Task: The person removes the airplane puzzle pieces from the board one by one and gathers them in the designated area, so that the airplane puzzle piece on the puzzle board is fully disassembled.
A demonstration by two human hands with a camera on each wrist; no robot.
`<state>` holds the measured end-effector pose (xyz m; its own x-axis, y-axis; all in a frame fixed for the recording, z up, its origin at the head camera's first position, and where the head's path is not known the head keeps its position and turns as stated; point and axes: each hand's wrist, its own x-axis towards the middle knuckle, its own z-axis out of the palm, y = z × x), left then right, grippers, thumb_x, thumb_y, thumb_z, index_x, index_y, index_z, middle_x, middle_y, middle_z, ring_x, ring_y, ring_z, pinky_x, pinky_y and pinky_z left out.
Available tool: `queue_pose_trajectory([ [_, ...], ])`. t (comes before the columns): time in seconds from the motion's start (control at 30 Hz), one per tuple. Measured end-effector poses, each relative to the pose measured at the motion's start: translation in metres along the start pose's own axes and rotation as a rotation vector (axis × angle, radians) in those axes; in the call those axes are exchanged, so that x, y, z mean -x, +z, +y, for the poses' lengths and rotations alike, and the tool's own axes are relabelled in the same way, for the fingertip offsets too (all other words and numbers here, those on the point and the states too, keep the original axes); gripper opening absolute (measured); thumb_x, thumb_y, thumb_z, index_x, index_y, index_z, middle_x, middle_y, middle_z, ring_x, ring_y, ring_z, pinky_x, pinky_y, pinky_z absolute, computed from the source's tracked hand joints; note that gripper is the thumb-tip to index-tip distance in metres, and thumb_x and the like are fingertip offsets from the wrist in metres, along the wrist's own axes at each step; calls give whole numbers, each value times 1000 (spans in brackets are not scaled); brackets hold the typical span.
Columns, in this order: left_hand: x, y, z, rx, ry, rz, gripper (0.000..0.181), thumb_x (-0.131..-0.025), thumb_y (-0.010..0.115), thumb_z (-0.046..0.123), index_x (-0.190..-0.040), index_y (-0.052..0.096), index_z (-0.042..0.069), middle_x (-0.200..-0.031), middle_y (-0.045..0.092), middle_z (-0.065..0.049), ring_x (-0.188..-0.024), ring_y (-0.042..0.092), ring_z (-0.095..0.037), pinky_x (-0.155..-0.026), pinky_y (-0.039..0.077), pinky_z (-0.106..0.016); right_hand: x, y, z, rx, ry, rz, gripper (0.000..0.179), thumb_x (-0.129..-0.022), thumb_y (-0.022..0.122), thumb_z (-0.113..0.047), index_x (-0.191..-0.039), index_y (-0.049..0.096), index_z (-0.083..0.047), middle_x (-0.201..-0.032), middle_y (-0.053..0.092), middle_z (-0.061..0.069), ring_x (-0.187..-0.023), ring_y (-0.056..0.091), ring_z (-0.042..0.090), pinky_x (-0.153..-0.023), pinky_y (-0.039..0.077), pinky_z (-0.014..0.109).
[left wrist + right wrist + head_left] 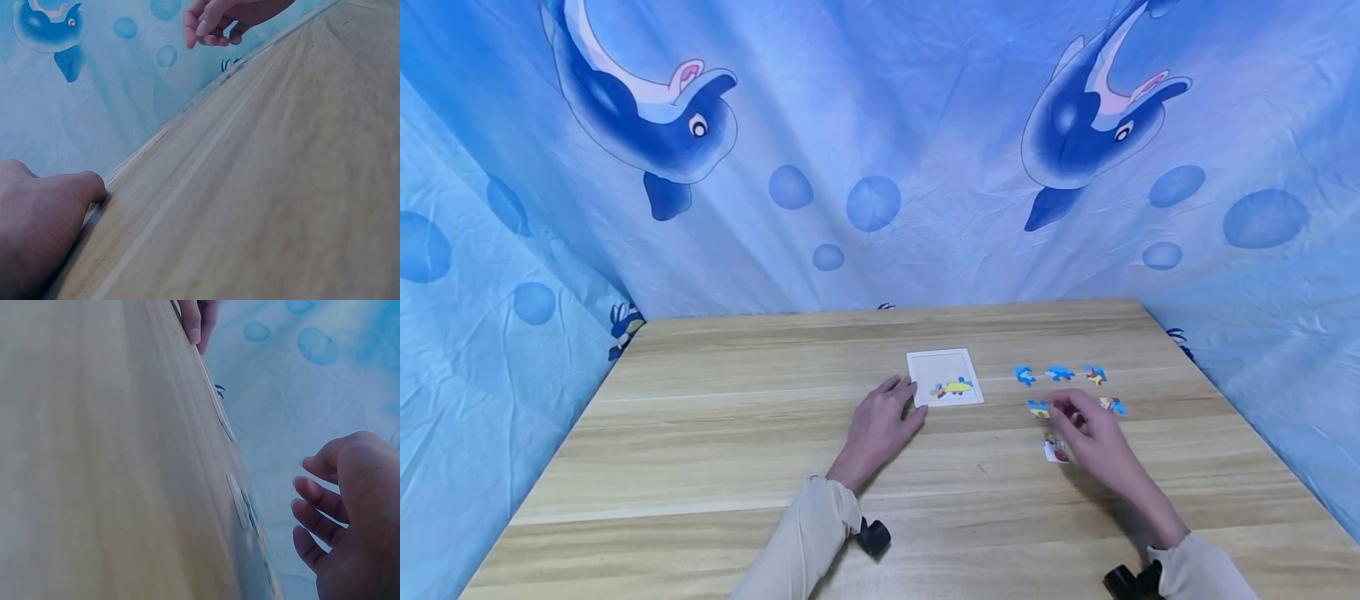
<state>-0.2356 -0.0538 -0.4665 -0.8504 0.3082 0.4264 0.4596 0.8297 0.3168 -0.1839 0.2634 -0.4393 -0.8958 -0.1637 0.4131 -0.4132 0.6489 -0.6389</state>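
Observation:
A white square puzzle tray lies on the table, with a few joined pieces showing yellow and blue along its lower edge. At the tray's lower left corner rests my left hand, its relaxed fingers touching the left side and the thumb near the bottom edge. My right hand hovers above loose jigsaw pieces to the right, fingers loosely bent and apart. Nothing shows between them in the right wrist view. Closest to it are a blue-and-yellow piece and a white-and-red piece. The hand partly covers the pieces beneath.
Further back lie three mostly blue pieces, among them one in the middle; another piece sits right of my right hand. The wooden table ends at a blue dolphin-print curtain behind and at both sides.

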Motion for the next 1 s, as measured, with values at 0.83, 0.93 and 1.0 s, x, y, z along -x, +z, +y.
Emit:
queue_pose_trajectory([
  [0.83, 0, 0, 0, 4, -16, -15, 42, -91, 58, 38, -124, 66, 12, -129, 62, -7, -124, 54, -24, -98, 48, -40, -35, 38, -26, -35, -27, -95, 20, -94, 58, -4, -113, 61, -4, -92, 59, 5, -80, 52, 14, -66, 49, 24],
  [0.93, 0, 0, 0, 8, -16, -15, 43, -92, 58, 39, -124, 66, 11, -129, 62, -7, -124, 53, -24, -98, 48, -40, -38, 41, -29, -44, -20, -108, 20, -94, 58, -4, -114, 61, -4, -92, 59, 5, -81, 52, 15, -66, 49, 25],
  [1.0, 0, 0, 0, 8, -14, -14, 43, -92, 58, 39, -124, 66, 11, -129, 62, -8, -124, 54, -25, -98, 48, -40, -40, 43, -31, -50, -11, -117, 20, -94, 57, -5, -114, 61, -5, -92, 58, 4, -81, 52, 15, -67, 49, 25],
])
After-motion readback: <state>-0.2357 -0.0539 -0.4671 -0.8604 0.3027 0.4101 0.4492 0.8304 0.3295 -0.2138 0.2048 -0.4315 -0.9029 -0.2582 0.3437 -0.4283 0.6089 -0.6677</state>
